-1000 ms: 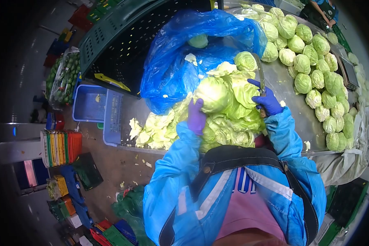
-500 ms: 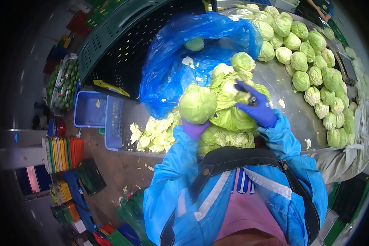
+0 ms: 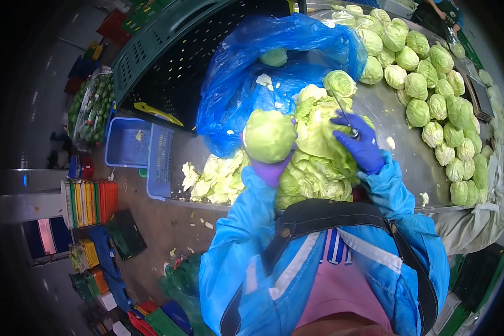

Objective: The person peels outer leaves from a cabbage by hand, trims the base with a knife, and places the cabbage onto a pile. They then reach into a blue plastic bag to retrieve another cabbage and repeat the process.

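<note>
My left hand (image 3: 273, 169), in a purple glove, holds a pale green cabbage (image 3: 269, 136) from below, with its fingers mostly hidden behind the head. My right hand (image 3: 359, 142), also gloved, grips a knife (image 3: 342, 106) whose thin blade points up and to the left. Beneath that hand lies a pile of cabbage leaves (image 3: 323, 134). One whole cabbage (image 3: 340, 83) sits just above the pile. An open blue plastic bag (image 3: 235, 84) with a cabbage (image 3: 274, 56) inside spreads beyond my left hand.
Many cabbages (image 3: 417, 85) cover the right of the metal table (image 3: 375, 103). Loose leaves (image 3: 221, 179) lie at the near left edge, beside blue baskets (image 3: 158, 162). A dark green crate (image 3: 168, 67) stands behind. Part of another person (image 3: 445, 14) shows at top right.
The knife blade now shows, pointing up. Leaves have come down over the pile between my hands, and the cabbage in my left hand has turned slightly and looks paler. The view has shifted a little.
</note>
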Available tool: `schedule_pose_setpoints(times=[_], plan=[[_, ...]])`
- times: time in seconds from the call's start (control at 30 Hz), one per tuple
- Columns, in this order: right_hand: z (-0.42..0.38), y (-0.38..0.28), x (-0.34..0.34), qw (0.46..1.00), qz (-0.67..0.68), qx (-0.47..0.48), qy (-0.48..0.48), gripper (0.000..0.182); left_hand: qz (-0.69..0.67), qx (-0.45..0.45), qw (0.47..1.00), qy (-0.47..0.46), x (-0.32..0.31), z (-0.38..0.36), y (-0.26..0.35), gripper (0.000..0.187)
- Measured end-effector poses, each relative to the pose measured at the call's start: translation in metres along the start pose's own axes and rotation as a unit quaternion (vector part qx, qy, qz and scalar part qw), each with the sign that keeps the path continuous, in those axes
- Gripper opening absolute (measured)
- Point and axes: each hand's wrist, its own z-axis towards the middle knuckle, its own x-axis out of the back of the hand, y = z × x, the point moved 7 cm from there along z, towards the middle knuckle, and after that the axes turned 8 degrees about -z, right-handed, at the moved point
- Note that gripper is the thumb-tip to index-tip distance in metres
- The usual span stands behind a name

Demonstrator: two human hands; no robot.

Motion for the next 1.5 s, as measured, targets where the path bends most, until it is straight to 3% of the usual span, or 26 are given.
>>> schedule_pose_setpoints(times=[0.03,0.07,0.13,0.17,0.23,0.27,0.33,0.37,0.43,0.47,0.53,0.57,0.6,0.67,0.8,0.83,0.9,1.03,1.33,1.5], plan=[[-0.007,0.003,-0.017,0.983,0.055,-0.136,-0.112,0.034,0.000,0.001,1.000,-0.001,0.004,0.004,-0.018,0.060],[-0.014,-0.003,-0.032,0.930,0.153,-0.253,-0.218,0.040,-0.355,0.072,0.932,-0.002,0.008,0.008,-0.059,0.061],[-0.024,0.005,-0.054,0.887,0.292,-0.280,-0.222,0.049,-0.661,0.137,0.738,-0.006,-0.010,0.019,-0.045,0.064],[-0.031,0.020,-0.059,0.866,0.360,-0.293,-0.187,0.058,-0.549,0.104,0.829,-0.027,-0.017,0.024,-0.021,0.068],[-0.023,0.018,-0.043,0.891,0.332,-0.273,-0.145,0.060,-0.407,0.025,0.912,-0.049,-0.021,0.036,0.010,0.078],[-0.017,0.019,-0.031,0.913,0.304,-0.252,-0.105,0.063,-0.396,0.096,0.913,-0.011,-0.017,0.034,0.001,0.084],[-0.011,0.019,-0.024,0.942,0.224,-0.206,-0.140,0.065,-0.427,0.191,0.882,-0.057,-0.023,0.023,-0.015,0.087],[-0.010,0.020,-0.025,0.963,0.158,-0.176,-0.128,0.065,-0.428,0.193,0.881,-0.056,-0.026,0.021,-0.020,0.087],[-0.007,0.024,-0.027,0.996,-0.015,0.013,-0.090,0.057,-0.299,0.227,0.927,-0.013,-0.032,0.019,-0.035,0.092],[-0.010,0.035,-0.022,0.996,-0.016,0.014,-0.091,0.057,-0.300,0.225,0.927,-0.012,-0.034,0.018,-0.043,0.092],[-0.013,0.049,-0.024,0.977,-0.085,-0.074,-0.181,0.053,-0.092,0.138,0.986,0.008,-0.025,0.021,-0.048,0.099],[-0.018,0.055,-0.016,0.970,-0.124,-0.115,-0.176,0.051,-0.093,0.138,0.986,0.008,-0.025,0.019,-0.055,0.099],[-0.019,0.045,-0.012,0.969,-0.125,-0.116,-0.177,0.051,-0.090,0.130,0.987,0.003,-0.028,0.017,-0.055,0.103],[-0.021,0.031,-0.007,0.947,-0.252,-0.092,-0.177,0.049,-0.087,0.123,0.989,-0.001,-0.032,0.014,-0.056,0.106],[-0.031,0.022,-0.016,0.936,-0.318,0.069,-0.134,0.051,-0.009,0.079,0.997,-0.017,-0.038,0.017,-0.042,0.107],[-0.030,0.018,-0.013,0.936,-0.318,0.069,-0.134,0.051,0.012,0.067,0.997,-0.022,-0.038,0.017,-0.042,0.107],[-0.032,0.025,-0.014,0.914,-0.341,-0.016,-0.218,0.053,0.034,0.057,0.997,-0.027,-0.037,0.015,-0.045,0.107],[-0.029,0.022,-0.016,0.918,-0.347,0.026,-0.190,0.053,0.075,0.039,0.996,-0.036,-0.037,0.014,-0.041,0.106],[-0.025,0.027,-0.031,0.888,-0.420,-0.016,-0.189,0.054,0.091,0.059,0.994,-0.024,-0.040,0.007,-0.043,0.104],[-0.021,0.037,-0.032,0.900,-0.410,-0.008,-0.151,0.041,0.074,0.058,0.996,-0.002,-0.046,-0.003,-0.047,0.105]])
